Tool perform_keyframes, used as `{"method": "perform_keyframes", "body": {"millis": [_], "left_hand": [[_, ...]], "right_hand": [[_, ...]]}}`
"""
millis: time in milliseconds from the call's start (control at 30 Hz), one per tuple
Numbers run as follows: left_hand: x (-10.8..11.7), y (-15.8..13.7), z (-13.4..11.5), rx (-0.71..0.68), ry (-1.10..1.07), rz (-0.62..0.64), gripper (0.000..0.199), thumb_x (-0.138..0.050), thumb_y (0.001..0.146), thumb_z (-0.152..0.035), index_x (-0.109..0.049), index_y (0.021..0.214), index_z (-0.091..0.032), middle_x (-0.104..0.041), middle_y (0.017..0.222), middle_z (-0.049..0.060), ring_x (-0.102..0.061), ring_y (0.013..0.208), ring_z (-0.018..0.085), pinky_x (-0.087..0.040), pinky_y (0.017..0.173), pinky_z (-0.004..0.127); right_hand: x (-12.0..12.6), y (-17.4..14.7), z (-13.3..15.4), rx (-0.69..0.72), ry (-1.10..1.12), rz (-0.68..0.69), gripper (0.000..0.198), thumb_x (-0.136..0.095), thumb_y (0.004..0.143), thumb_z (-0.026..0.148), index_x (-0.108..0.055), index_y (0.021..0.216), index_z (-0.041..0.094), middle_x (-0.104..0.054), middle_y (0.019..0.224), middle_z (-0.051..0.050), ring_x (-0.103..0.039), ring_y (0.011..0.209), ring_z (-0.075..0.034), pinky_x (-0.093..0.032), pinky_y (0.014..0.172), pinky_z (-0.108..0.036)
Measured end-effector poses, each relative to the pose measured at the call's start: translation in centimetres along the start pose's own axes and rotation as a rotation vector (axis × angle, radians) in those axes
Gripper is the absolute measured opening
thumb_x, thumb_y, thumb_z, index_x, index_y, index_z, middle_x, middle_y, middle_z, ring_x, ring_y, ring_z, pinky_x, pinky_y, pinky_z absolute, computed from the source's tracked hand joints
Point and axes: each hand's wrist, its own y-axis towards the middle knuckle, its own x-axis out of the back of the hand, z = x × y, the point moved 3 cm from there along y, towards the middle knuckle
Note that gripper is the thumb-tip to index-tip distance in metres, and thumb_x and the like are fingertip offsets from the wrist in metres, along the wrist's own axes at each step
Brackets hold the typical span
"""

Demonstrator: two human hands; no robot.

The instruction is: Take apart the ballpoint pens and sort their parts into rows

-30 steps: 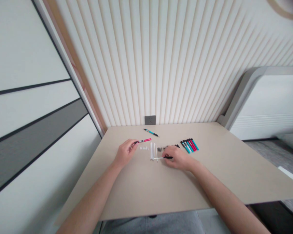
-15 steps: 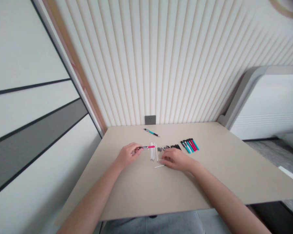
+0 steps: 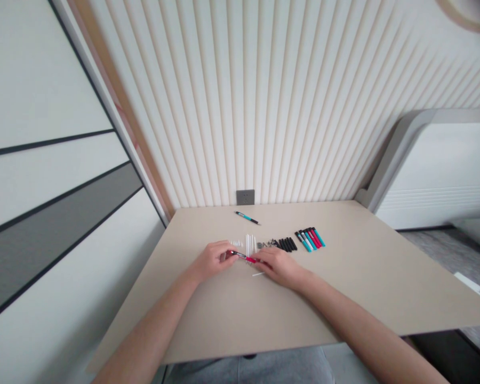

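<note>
My left hand (image 3: 213, 260) pinches the black end of a red-and-black pen barrel (image 3: 250, 260), which lies nearly level. The fingers of my right hand (image 3: 280, 264) close on its red end from the other side. Just behind the barrel is a row of thin white pen refills (image 3: 250, 243). One loose white stick (image 3: 258, 274) rests near my right fingertips, partly covered by the hand. Small white pieces (image 3: 236, 243) lie beyond my left hand. Past my right hand are small grey parts (image 3: 263, 245) and several black pen grips (image 3: 289, 245).
Several blue, white and red pen barrels with black ends (image 3: 310, 240) lie side by side at the right. A blue-and-black pen (image 3: 247, 217) lies at the back of the beige table (image 3: 208, 320). A dark wall socket (image 3: 245, 197) is behind it.
My right hand has moved left and up from the loose stick to the red end of the barrel. My left hand has lowered the barrel slightly toward me.
</note>
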Motion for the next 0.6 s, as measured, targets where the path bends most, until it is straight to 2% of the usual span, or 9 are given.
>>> {"method": "perform_keyframes", "body": {"millis": [200, 600], "left_hand": [[-0.20, 0.16, -0.04, 0.036, -0.075, -0.004, 0.018, -0.054, 0.091, -0.031, -0.066, 0.093, -0.017, -0.059, 0.070, 0.001, -0.052, 0.059, 0.010, -0.042, 0.059, 0.021], [-0.08, 0.11, -0.17, 0.063, -0.106, -0.037, 0.019, -0.054, 0.090, -0.030, -0.065, 0.096, -0.016, -0.060, 0.074, 0.002, -0.053, 0.059, 0.010, -0.044, 0.060, 0.021]], "right_hand": [[-0.46, 0.05, -0.11, -0.055, 0.039, 0.018, 0.024, -0.047, 0.096, 0.028, -0.062, 0.112, 0.020, -0.068, 0.094, -0.007, -0.061, 0.086, -0.018, -0.044, 0.080, -0.027], [-0.14, -0.08, -0.41, -0.071, 0.080, -0.027, 0.028, -0.046, 0.097, 0.032, -0.064, 0.114, 0.019, -0.066, 0.095, -0.007, -0.059, 0.088, -0.017, -0.045, 0.080, -0.026]]}}
